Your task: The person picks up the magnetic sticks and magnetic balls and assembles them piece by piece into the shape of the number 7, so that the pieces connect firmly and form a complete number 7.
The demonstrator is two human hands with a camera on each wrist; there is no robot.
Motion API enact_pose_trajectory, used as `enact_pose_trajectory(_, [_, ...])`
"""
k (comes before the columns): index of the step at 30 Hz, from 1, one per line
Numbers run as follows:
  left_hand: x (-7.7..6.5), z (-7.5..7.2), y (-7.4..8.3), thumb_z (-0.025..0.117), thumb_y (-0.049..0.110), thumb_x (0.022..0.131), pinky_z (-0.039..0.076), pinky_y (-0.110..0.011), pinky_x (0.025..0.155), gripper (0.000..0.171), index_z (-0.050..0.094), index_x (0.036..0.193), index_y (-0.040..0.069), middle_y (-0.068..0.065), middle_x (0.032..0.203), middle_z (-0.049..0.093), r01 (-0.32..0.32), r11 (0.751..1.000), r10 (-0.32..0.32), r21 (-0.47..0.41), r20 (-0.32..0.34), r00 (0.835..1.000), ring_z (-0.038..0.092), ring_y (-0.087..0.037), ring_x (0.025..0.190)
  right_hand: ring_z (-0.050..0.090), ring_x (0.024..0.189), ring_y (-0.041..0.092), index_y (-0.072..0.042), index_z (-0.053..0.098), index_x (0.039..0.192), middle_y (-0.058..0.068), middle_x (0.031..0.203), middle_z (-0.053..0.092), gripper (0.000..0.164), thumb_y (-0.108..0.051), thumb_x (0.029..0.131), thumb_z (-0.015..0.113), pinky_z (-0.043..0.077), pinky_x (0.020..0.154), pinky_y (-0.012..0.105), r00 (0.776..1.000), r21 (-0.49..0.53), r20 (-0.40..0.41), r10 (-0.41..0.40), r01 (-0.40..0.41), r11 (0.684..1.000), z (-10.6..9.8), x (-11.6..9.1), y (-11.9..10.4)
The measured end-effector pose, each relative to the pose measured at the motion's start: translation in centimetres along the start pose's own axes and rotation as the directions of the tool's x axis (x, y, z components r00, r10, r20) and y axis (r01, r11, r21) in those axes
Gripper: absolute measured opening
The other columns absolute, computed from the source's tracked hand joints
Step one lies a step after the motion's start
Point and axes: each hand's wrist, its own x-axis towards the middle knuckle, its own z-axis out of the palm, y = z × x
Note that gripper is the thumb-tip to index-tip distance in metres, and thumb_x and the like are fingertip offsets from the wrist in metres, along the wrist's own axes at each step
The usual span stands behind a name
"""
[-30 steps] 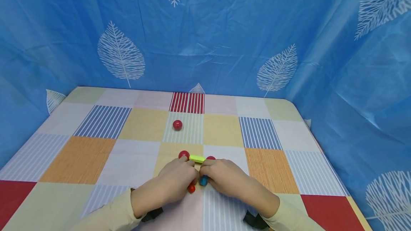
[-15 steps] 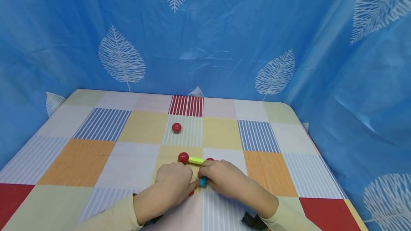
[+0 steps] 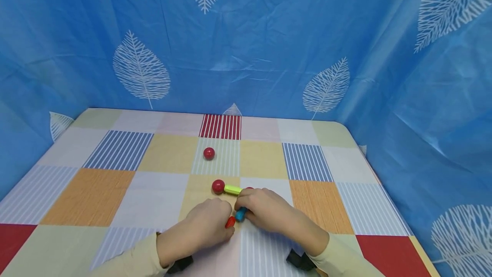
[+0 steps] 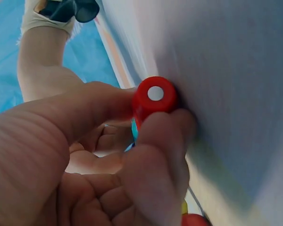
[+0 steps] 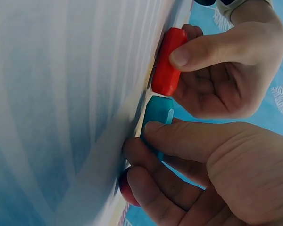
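My left hand point(image 3: 207, 222) pinches a short red stick point(image 5: 168, 63) between thumb and fingers. A white round spot marks the end of the red stick point(image 4: 148, 101) in the left wrist view. Opposite it, my right hand point(image 3: 265, 209) grips a short blue stick point(image 5: 158, 112). The two sticks lie nearly end to end, low over the cloth, with their near ends very close. Just beyond the hands, a yellow-green stick point(image 3: 232, 190) reaches from a red ball point(image 3: 218, 186) toward a second red ball point(image 3: 249, 188), which the right hand mostly hides.
Farther back on the patchwork tablecloth point(image 3: 161, 191) sits another red ball point(image 3: 209, 153), apart from the rest. A blue curtain point(image 3: 250, 46) with white leaf prints hangs behind and beside the table.
The left hand has drawn back from the ball by the yellow-green stick and now holds the red stick, turned toward the blue one. The right hand has stayed nearly in place.
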Motion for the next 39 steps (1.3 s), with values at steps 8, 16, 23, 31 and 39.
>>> enact_pose_trajectory(8, [0.4, -0.1, 0.4, 0.075, 0.018, 0.078, 0.027, -0.023, 0.041, 0.035, 0.047, 0.058, 0.016, 0.007, 0.053, 0.037, -0.045, 0.999, 0.046, -0.02, 0.019, 0.999, 0.037, -0.007, 0.043, 0.059, 0.086, 0.002, -0.019, 0.072, 0.097, -0.011, 0.095, 0.063, 0.017, -0.007, 0.084, 0.074, 0.05, 0.077, 0.023, 1.0, -0.008, 0.012, 0.025, -0.025, 1.0, -0.2, 0.0, 0.2])
enact_pose_trajectory(16, [0.7, 0.0, 0.7, 0.073, 0.031, 0.085, 0.031, -0.022, 0.039, 0.039, 0.048, 0.058, 0.018, 0.009, 0.048, 0.041, -0.077, 0.995, 0.077, -0.06, 0.003, 0.997, 0.041, -0.005, 0.041, 0.06, 0.09, 0.003, -0.018, 0.072, 0.097, -0.011, 0.099, 0.064, 0.015, -0.009, 0.085, 0.074, 0.049, 0.081, 0.024, 0.999, -0.008, 0.034, 0.026, -0.026, 1.0, -0.5, -0.4, 0.5])
enact_pose_trajectory(23, [1.2, -1.0, 0.0, 0.064, 0.026, 0.089, 0.029, -0.024, 0.041, 0.032, 0.048, 0.064, 0.017, 0.009, 0.051, 0.038, -0.101, 0.992, 0.091, -0.078, -0.124, 0.988, 0.036, -0.006, 0.043, 0.056, 0.086, 0.001, -0.021, 0.069, 0.093, -0.013, 0.096, 0.062, 0.016, -0.007, 0.085, 0.073, 0.047, 0.079, 0.02, 1.0, 0.03, 0.004, -0.023, 0.023, 0.999, -0.4, -0.8, 1.5])
enact_pose_trajectory(31, [2.6, -3.4, -3.1, 0.066, 0.013, 0.083, 0.036, -0.027, 0.045, 0.01, 0.059, 0.076, 0.014, 0.007, 0.058, 0.047, 0.011, 1.0, -0.014, -0.013, -0.285, 0.958, 0.042, -0.009, 0.05, 0.055, 0.086, 0.001, -0.02, 0.069, 0.096, -0.013, 0.095, 0.06, 0.016, -0.007, 0.087, 0.072, 0.047, 0.08, 0.018, 0.998, 0.05, 0.018, -0.06, 0.059, 0.997, -0.4, -0.8, 2.6])
enact_pose_trajectory(39, [4.8, -5.1, -7.8, 0.068, 0.022, 0.086, 0.046, -0.036, 0.056, 0.037, 0.059, 0.117, 0.003, -0.014, 0.104, 0.06, 0.099, 0.99, -0.127, -0.096, -0.355, 0.926, 0.052, -0.02, 0.065, 0.056, 0.092, 0.0, -0.019, 0.07, 0.102, -0.013, 0.099, 0.061, 0.017, -0.008, 0.089, 0.07, 0.047, 0.085, 0.02, 0.998, 0.033, 0.037, -0.057, 0.056, 0.998, -0.4, -0.7, 2.5])
